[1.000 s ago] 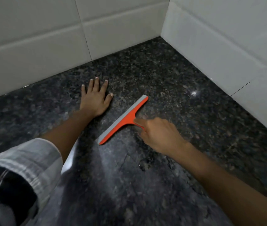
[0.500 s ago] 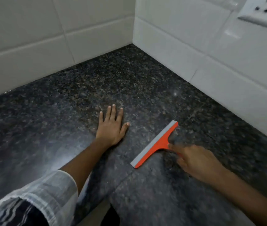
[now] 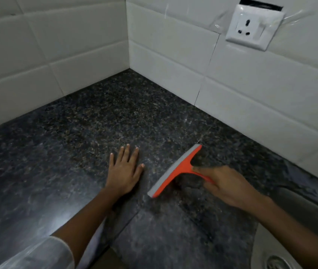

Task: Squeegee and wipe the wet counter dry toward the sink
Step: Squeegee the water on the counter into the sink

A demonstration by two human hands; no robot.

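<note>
Nearest, bottom right: sink (image 3: 297, 216) rim w/ drain (image 3: 276, 263) just showing, so water has to go right and toward the person. A pale sleeve (image 3: 37, 253) sits bottom left.

Mid counter (image 3: 57, 152): left hand (image 3: 124, 171) lies flat, palm down, fingers spread, holding nothing, prob. bracing. Right hand (image 3: 230, 185) is wrapped round the orange handle of the squeegee (image 3: 175, 171), fingers closed on it. Hands are apart, blade end between them, not touching the left.

Squeegee sits mid counter, just right of the left hand, grey blade edge facing left/away from sink. Blade's long axis runs diagonal: near-left end to far-right end, far tip near the right-hand wall. Handle sticks off at right angles toward the right hand and sink. Can't tell if the rubber is fully pressed down along its length; near end looks on the stone.

Risks, as I judge:
- Blade angled, so a pull may spill water off the near end, leaving a streak along the seam in the stone.
- Uneven pressure = skipped film.
- Left palm on wet granite could slip, or leave prints on cleared area.
- Far back: socket (image 3: 253, 30) on the tiles (image 3: 173, 61); a fast flick could splash up toward it.
</note>
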